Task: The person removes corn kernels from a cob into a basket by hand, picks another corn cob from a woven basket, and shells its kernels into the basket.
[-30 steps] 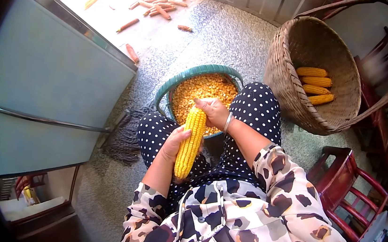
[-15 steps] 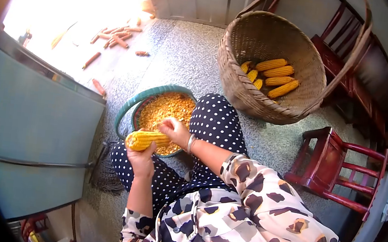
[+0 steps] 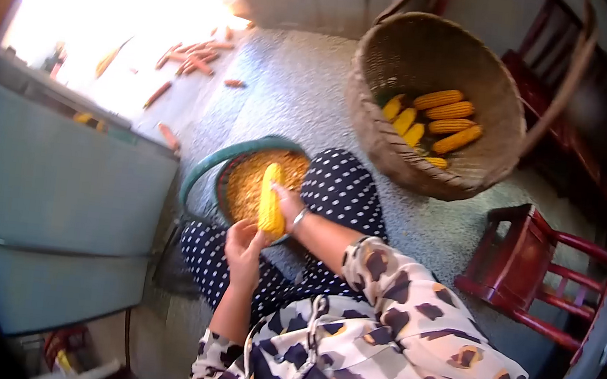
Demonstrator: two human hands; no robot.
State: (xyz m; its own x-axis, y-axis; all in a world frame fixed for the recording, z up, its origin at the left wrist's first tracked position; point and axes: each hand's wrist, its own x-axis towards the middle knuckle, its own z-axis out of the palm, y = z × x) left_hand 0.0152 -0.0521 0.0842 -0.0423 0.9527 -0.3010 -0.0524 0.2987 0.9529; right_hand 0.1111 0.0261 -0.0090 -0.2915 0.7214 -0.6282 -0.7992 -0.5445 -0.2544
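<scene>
An ear of corn (image 3: 271,202) with yellow kernels stands nearly upright in view, over the near part of a basket (image 3: 202,169) with a teal rim and handle. My right hand (image 3: 289,206), a bracelet at its wrist, is closed on the ear's right side. At the ear's lower end, my left hand (image 3: 243,248) touches it lightly, its fingers loose and apart. Loose corn kernels (image 3: 245,183) fill the basket between my knees. Motion blur softens the fingertips.
A large woven basket (image 3: 368,133) with several ears of corn (image 3: 451,110) stands ahead right. Bare cobs (image 3: 195,56) lie on the floor by the bright doorway. A red wooden chair (image 3: 517,267) is at right, a pale blue cabinet-like panel (image 3: 65,201) at left.
The ear has swung from lying sideways in my left hand to nearly upright in my right. My left hand has loosened and lies lower. The view has shifted slightly.
</scene>
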